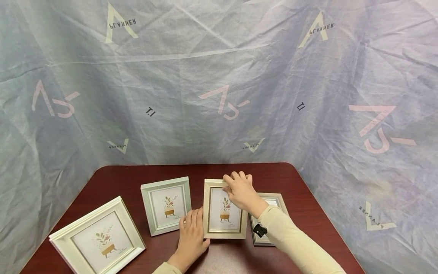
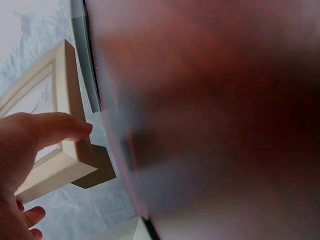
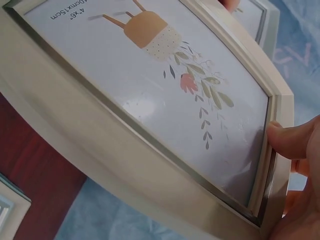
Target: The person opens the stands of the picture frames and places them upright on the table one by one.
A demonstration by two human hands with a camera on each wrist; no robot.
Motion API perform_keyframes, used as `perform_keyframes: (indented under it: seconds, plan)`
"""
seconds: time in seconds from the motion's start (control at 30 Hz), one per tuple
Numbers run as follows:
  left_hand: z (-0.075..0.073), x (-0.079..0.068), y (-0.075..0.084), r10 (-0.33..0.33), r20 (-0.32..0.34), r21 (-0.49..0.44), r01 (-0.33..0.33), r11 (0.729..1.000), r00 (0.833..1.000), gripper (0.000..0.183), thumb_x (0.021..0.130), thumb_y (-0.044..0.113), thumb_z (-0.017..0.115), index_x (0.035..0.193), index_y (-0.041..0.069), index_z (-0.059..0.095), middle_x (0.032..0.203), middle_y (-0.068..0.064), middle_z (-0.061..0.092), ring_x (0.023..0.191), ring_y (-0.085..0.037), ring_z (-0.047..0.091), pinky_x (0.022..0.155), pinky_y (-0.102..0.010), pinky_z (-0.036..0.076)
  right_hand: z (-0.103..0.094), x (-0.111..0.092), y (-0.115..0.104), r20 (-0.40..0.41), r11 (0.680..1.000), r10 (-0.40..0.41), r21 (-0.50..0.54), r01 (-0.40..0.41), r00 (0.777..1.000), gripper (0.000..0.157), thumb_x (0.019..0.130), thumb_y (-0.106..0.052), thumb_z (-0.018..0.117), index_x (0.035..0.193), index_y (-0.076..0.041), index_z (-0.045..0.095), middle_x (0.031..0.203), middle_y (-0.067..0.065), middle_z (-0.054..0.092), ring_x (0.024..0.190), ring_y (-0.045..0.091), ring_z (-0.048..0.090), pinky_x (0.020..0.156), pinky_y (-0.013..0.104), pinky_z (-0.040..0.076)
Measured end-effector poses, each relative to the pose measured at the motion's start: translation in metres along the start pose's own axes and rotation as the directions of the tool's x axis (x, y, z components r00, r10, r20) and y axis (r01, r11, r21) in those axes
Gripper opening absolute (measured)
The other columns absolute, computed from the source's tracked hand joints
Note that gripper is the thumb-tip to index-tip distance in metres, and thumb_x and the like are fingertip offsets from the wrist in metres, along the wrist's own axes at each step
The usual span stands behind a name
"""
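Note:
A cream picture frame with a gold inner edge (image 1: 218,201) stands in the middle, holding a print of a potted plant. My right hand (image 1: 241,190) grips its top right corner, thumb on the front and fingers behind, as the right wrist view shows with the thumb (image 3: 295,140) on the border. At the frame's lower left side, my left hand (image 1: 191,232) holds the edge. In the left wrist view its thumb (image 2: 60,126) lies across the border, while some of its other fingers are hidden behind the frame.
A pale green picture frame (image 1: 148,213) stands left of the held one, and a larger cream frame (image 1: 133,219) is at the front left. Another frame (image 1: 278,201) is partly hidden behind my right forearm. All are on a dark red table (image 1: 318,228); a printed grey cloth (image 1: 178,95) hangs behind.

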State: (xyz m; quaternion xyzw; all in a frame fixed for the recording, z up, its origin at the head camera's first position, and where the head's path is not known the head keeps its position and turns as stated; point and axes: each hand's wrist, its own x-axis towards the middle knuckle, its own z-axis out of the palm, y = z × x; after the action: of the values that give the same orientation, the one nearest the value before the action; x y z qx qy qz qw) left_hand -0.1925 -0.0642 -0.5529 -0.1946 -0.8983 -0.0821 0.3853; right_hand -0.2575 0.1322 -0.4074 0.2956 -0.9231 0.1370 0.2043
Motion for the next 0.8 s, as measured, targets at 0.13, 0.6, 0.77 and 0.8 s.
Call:
perform_keyframes:
  seconds: [0.13, 0.6, 0.77, 0.8]
  plan:
    - [0.0, -0.005, 0.0, -0.025, 0.004, 0.004, 0.025, 1.0, 1.0, 0.118, 0.033, 0.034, 0.093, 0.131, -0.008, 0.045, 0.118, -0.019, 0.051, 0.112, -0.034, 0.044, 0.084, -0.049, 0.032, 0.006, -0.002, -0.002, 0.001, 1.0, -0.01, 0.005, 0.01, 1.0, 0.018, 0.092, -0.022, 0.069, 0.096, -0.017, 0.053, 0.086, 0.0, 0.048, 0.08, 0.026, 0.041, 0.075, 0.047, 0.03]
    - [0.0, -0.007, -0.002, -0.064, 0.053, 0.005, 0.064, 0.998, 0.997, 0.119, 0.03, 0.033, 0.097, 0.128, -0.01, 0.046, 0.118, -0.021, 0.05, 0.11, -0.035, 0.045, 0.083, -0.05, 0.032, 0.014, -0.005, -0.01, -0.011, 1.0, -0.029, -0.012, 0.029, 1.0, 0.015, 0.094, -0.023, 0.068, 0.097, -0.017, 0.054, 0.085, 0.001, 0.047, 0.08, 0.025, 0.041, 0.074, 0.045, 0.03]
    - [-0.002, -0.008, -0.002, -0.078, 0.071, 0.006, 0.078, 0.997, 0.994, 0.115, 0.031, 0.03, 0.098, 0.126, -0.01, 0.047, 0.118, -0.021, 0.049, 0.111, -0.036, 0.044, 0.084, -0.05, 0.032, 0.017, -0.009, -0.013, -0.02, 0.998, -0.043, -0.038, 0.043, 0.999, 0.016, 0.093, -0.023, 0.068, 0.096, -0.017, 0.054, 0.085, 0.001, 0.047, 0.08, 0.024, 0.041, 0.075, 0.045, 0.031]
    - [-0.003, -0.008, -0.002, -0.08, 0.073, 0.007, 0.08, 0.997, 0.994, 0.114, 0.031, 0.029, 0.097, 0.126, -0.009, 0.047, 0.118, -0.021, 0.049, 0.111, -0.036, 0.044, 0.084, -0.05, 0.032, 0.017, -0.009, -0.014, -0.023, 0.998, -0.045, -0.04, 0.044, 0.999, 0.016, 0.093, -0.023, 0.068, 0.096, -0.017, 0.054, 0.085, 0.001, 0.047, 0.08, 0.024, 0.042, 0.075, 0.045, 0.032]
